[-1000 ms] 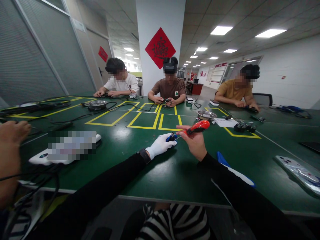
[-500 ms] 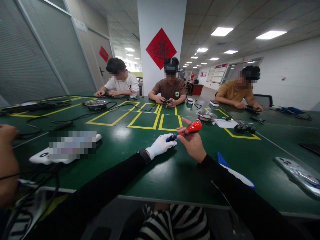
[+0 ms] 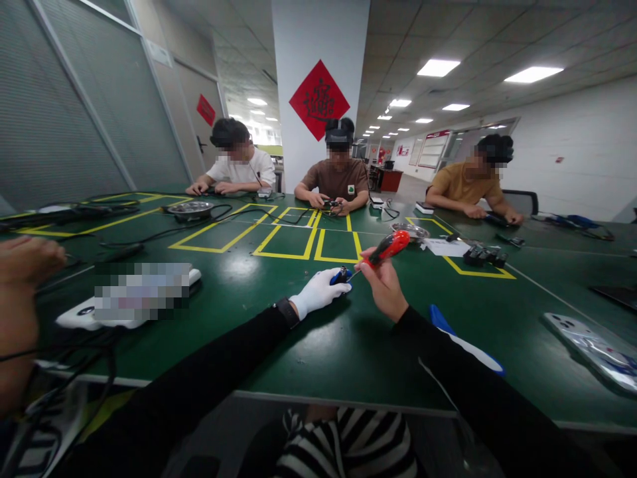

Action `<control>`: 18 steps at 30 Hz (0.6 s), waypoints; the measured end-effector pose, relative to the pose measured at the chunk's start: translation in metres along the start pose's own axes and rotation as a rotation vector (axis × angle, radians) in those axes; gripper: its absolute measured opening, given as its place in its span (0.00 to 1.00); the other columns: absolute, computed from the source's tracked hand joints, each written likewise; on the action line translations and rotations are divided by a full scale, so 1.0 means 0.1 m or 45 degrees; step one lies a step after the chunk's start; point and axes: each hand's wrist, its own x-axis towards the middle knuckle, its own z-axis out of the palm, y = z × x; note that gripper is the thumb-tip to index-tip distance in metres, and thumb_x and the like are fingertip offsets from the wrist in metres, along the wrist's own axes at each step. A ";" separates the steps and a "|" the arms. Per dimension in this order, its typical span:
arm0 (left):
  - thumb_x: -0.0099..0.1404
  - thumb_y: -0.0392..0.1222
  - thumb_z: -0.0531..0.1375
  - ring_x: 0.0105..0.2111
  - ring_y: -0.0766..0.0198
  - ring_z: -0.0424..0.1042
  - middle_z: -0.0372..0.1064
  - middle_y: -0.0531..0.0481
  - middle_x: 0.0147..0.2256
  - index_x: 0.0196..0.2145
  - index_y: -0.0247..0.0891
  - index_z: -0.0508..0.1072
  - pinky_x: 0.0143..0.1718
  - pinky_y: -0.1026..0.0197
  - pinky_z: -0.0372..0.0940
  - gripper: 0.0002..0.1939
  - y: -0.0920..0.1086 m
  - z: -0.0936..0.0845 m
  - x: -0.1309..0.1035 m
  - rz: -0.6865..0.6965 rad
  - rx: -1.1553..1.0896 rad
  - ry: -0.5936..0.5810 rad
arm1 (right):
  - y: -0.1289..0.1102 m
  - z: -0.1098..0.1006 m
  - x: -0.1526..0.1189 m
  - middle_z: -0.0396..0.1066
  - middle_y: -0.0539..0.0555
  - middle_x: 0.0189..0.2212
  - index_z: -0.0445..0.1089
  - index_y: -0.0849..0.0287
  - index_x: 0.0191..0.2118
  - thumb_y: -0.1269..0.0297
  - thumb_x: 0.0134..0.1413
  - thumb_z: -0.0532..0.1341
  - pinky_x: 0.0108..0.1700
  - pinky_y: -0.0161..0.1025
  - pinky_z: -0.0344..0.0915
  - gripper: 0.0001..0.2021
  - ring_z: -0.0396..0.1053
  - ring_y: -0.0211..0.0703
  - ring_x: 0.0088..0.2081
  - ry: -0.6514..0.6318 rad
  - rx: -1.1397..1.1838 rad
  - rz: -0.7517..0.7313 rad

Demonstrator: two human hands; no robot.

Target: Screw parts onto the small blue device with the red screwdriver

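Note:
My left hand [image 3: 321, 292], in a white glove with blue fingertips, is closed around a small black part with a metal tip [image 3: 343, 273]; its exact kind is too small to make out. Bare and just to the right, my right hand [image 3: 387, 287] grips a screwdriver [image 3: 389, 245] by its red and black handle. The thin shaft slants down to the left, its end at the black part or very close to it. A white and blue glove [image 3: 468, 342] lies flat on the green table [image 3: 279, 358] beside my right forearm.
White phones or cases [image 3: 124, 299] lie at left near another person's hand [image 3: 30, 265]; a clear-cased phone [image 3: 590, 348] is at right. Metal bowls [image 3: 189, 210], cables, paper [image 3: 445, 247] and black parts [image 3: 488, 255] sit farther back. Three people work across the table.
My right hand has changed its hold on the screwdriver: the raised fingers have closed onto the handle, which has shifted slightly up and right. My left hand has stayed nearly still.

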 end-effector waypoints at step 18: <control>0.58 0.53 0.58 0.26 0.63 0.70 0.72 0.50 0.31 0.50 0.37 0.68 0.33 0.59 0.66 0.25 -0.08 0.02 0.01 -0.019 0.049 -0.082 | 0.28 -0.17 0.09 0.57 0.43 0.12 0.61 0.59 0.22 0.52 0.54 0.57 0.14 0.28 0.48 0.18 0.52 0.28 0.13 0.746 0.371 0.612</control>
